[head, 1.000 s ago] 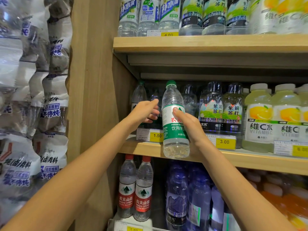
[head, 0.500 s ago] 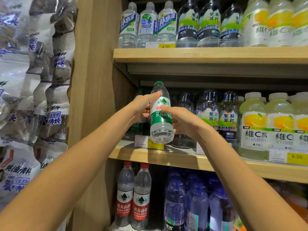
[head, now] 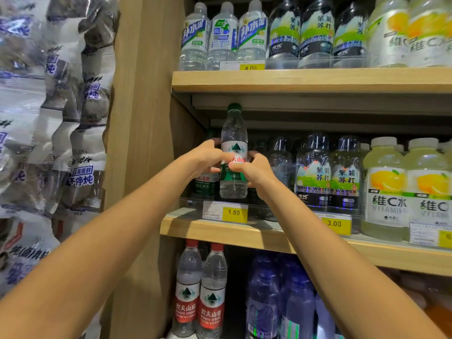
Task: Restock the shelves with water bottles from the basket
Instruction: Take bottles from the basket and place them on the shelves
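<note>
— Where is the water bottle (head: 233, 189) held?
— Upright, at the left end of the middle shelf (head: 220, 231).
— And the grips?
— Left grip (head: 208, 159) and right grip (head: 254, 172) are both clamped round its label.

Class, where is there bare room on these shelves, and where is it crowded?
Free: the slot behind the 1.50 price tag, under the held water bottle. Below, a dark gap right of the red-label bottles. Rightward, soda bottles stand packed.

Light wooden shelving (head: 305, 80) beside a tall wooden panel (head: 144, 113).
</note>
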The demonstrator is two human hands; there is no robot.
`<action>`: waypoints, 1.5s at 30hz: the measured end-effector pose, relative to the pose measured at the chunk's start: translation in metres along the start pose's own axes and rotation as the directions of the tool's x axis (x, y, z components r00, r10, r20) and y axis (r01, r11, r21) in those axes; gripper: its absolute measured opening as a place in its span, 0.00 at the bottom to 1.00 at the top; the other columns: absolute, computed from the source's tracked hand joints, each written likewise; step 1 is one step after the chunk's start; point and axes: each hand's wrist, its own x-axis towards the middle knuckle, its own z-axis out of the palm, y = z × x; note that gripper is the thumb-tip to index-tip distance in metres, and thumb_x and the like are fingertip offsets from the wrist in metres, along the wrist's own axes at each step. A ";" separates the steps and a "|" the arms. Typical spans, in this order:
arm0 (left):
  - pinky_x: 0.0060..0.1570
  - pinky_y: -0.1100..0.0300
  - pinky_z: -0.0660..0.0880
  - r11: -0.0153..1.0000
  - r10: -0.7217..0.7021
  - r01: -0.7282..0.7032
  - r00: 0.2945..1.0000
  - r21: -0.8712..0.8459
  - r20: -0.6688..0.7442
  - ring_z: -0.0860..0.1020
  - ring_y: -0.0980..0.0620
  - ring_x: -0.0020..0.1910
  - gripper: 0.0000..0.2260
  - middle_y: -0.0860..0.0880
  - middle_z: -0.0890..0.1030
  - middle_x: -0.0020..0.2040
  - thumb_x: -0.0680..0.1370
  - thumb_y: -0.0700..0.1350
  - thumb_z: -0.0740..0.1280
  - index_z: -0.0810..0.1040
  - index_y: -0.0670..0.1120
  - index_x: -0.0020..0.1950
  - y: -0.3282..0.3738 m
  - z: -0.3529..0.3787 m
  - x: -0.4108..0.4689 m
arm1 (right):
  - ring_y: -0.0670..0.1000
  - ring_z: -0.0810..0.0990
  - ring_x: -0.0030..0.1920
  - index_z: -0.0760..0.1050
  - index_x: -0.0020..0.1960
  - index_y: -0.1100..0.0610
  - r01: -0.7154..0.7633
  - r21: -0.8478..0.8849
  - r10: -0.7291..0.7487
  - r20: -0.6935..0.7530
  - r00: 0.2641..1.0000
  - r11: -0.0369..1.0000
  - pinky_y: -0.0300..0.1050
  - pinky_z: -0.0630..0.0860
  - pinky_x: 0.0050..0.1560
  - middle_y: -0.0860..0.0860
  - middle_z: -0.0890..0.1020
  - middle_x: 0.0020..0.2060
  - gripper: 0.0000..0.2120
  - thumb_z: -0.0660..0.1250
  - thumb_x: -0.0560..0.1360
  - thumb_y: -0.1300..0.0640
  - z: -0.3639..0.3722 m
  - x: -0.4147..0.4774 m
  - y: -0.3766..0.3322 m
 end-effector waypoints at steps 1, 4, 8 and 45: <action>0.42 0.60 0.77 1.000 -0.007 0.007 1.000 -0.001 0.001 0.76 0.50 0.56 0.31 0.44 0.74 0.64 0.75 0.39 0.70 0.59 0.44 0.75 -0.005 -0.001 0.000 | 0.54 0.79 0.53 0.69 0.67 0.61 0.001 -0.072 -0.001 0.005 1.000 0.997 0.49 0.78 0.47 0.57 0.79 0.58 0.29 0.75 0.69 0.59 0.003 0.003 0.004; 0.54 0.52 0.77 0.998 -0.033 0.033 0.999 0.061 0.013 0.76 0.47 0.59 0.30 0.43 0.74 0.65 0.74 0.36 0.70 0.61 0.44 0.72 -0.021 -0.001 0.003 | 0.52 0.78 0.48 0.73 0.60 0.62 -0.011 -0.286 0.024 0.042 0.999 0.958 0.45 0.76 0.40 0.55 0.80 0.51 0.24 0.76 0.68 0.56 0.009 0.007 0.014; 0.58 0.52 0.73 0.993 -0.065 0.063 0.998 0.098 0.022 0.72 0.46 0.63 0.28 0.43 0.72 0.65 0.75 0.33 0.67 0.60 0.43 0.71 -0.031 0.002 0.004 | 0.52 0.79 0.50 0.73 0.60 0.62 -0.027 -0.371 0.055 0.065 0.996 0.928 0.46 0.81 0.40 0.55 0.80 0.52 0.24 0.76 0.68 0.56 0.014 0.011 0.027; 0.58 0.54 0.75 0.986 -0.165 0.165 0.986 -0.006 0.012 0.72 0.43 0.63 0.20 0.40 0.70 0.66 0.79 0.29 0.56 0.62 0.39 0.71 -0.050 0.004 0.015 | 0.58 0.76 0.61 0.68 0.65 0.64 -0.204 -0.219 0.232 0.108 0.967 0.954 0.46 0.79 0.51 0.59 0.75 0.61 0.19 0.64 0.76 0.69 0.014 0.023 0.026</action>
